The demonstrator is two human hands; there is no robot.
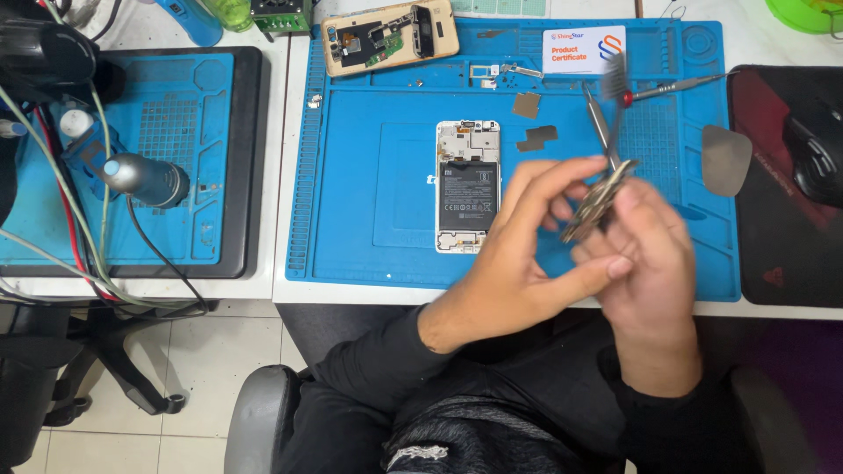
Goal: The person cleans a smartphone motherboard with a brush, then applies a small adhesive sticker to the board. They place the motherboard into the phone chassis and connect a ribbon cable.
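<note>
My left hand [514,254] and my right hand [645,263] meet above the near right part of a blue work mat [351,219]. Together they pinch a small flat metal part [595,200], held edge-on between the fingertips. My right hand also holds a brush with dark bristles [613,81] that points away from me. An opened white phone [468,186] with its black battery showing lies flat on the mat, just left of my left hand.
A gold phone back shell [386,37] lies at the mat's far edge, next to a white card [583,48]. Small metal shields [536,137], a screwdriver [676,86] and a thin metal pick [725,158] lie on the mat. At left, a second mat [158,237], cables and a hot-air nozzle [145,178].
</note>
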